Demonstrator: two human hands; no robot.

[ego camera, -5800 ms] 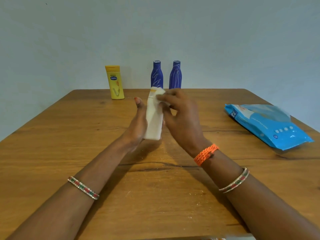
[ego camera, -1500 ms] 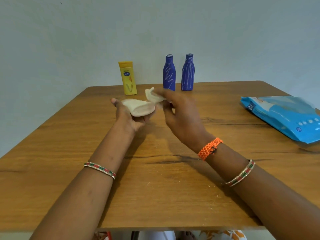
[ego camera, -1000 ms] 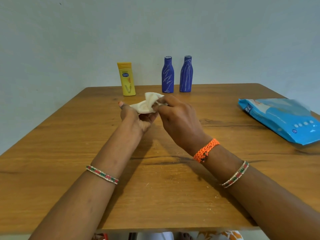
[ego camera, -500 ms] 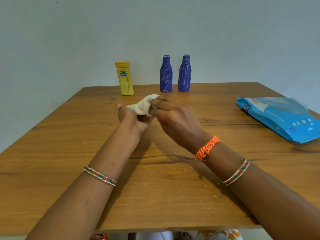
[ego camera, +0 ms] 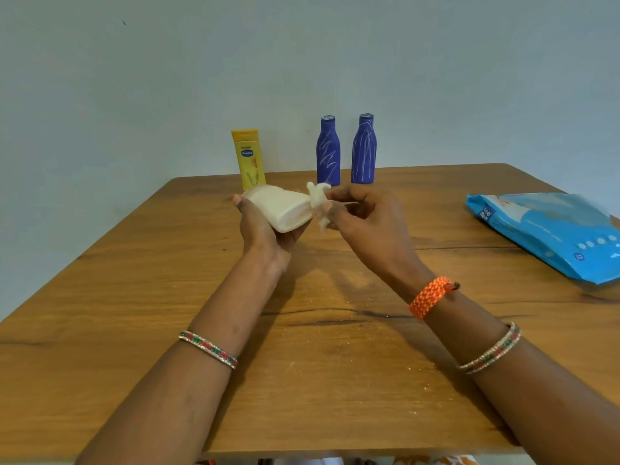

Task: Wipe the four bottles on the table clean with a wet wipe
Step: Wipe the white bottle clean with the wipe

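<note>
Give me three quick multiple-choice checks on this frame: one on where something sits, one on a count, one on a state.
1. Where does the blue wipes pack lie?
A. on the table's right side
B. beside the yellow bottle
C. under the left forearm

2. How many bottles stand upright at the table's far edge?
A. one
B. three
C. four

3. What is the state of the white bottle?
A. standing on the table
B. held tilted off the table in the left hand
C. lying inside the pack

Answers:
1 A: the pack rests on the wooden table at the right, away from both arms.
2 B: the yellow bottle and two blue bottles stand there.
3 B: the left hand grips the white bottle in the air, while the right hand pinches the wet wipe at its end.
</note>
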